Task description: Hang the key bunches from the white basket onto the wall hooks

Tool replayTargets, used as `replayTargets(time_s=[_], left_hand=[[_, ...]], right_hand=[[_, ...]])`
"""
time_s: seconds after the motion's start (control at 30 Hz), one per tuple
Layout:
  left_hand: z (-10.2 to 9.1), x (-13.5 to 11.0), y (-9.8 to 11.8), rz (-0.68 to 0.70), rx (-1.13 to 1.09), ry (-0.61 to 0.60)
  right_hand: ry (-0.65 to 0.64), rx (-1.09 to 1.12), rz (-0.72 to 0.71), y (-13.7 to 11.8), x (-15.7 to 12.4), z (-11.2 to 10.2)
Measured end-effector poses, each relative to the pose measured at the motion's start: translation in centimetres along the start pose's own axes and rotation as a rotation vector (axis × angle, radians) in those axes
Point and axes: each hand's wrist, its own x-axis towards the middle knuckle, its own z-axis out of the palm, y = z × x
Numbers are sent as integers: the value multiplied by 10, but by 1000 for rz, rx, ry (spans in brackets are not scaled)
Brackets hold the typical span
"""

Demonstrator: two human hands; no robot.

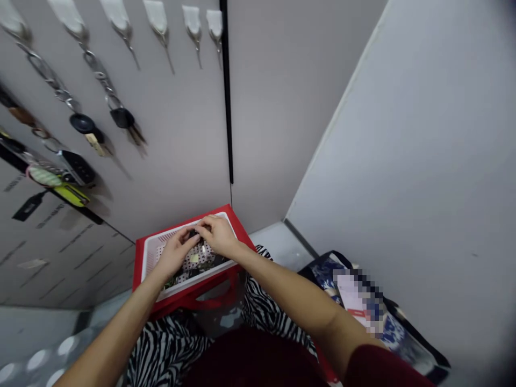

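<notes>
Keys hang on your far left, several bunches and fobs dangling from the hooks on the grey wall. Further along the same row, four hooks are bare.

Below them your left hand reaches into a white basket. Its fingers are curled in narrow, and the thumb and forefinger are pinched on a small dark piece. That piece sits just above the basket's back edge, between your two hands. It is too small to tell what it is.

Your right hand meets the left from the other side, its fingers also drawn close and gripping the same piece, so both hands hold it together.

The basket rests in a red tray, which stands over zebra-striped cloth near your lap. Inside it, under your hands, lies a heap of small dark and spotted bits that you cannot make out singly.

Judging by how things lie, some hooks are filled, some are not, and the basket is far from emptied, so the work looks roughly midway at most.

On your right, a dark patterned bag with papers in it sits on the floor against the other wall, well apart from your hands.
</notes>
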Motion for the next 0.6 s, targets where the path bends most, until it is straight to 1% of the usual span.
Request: replayTargets(time_s=[0.07, 0.17, 0.3, 0.37, 0.47, 0.53, 0.6], left_hand=[[4, 3, 0, -49, -41, -34], [7, 8, 6, -64, -135, -41], [10, 18, 23, -62, -214, -39], [9, 24, 36, -47, -219, -23], [6, 34, 61, 12, -229, 10], [2, 46, 82, 75, -260, 64], [-2, 59, 105, 159, -302, 126]], right_hand=[[15, 11, 6, 1, 3, -3], [44, 27, 12, -1, 11, -11], [77, 37, -51, -7, 30, -27], [64, 55, -83, -13, 43, -38], [17, 105, -74, -27, 69, -58], [7, 146, -68, -38, 92, -71], [26, 183, -76, -51, 117, -84]])
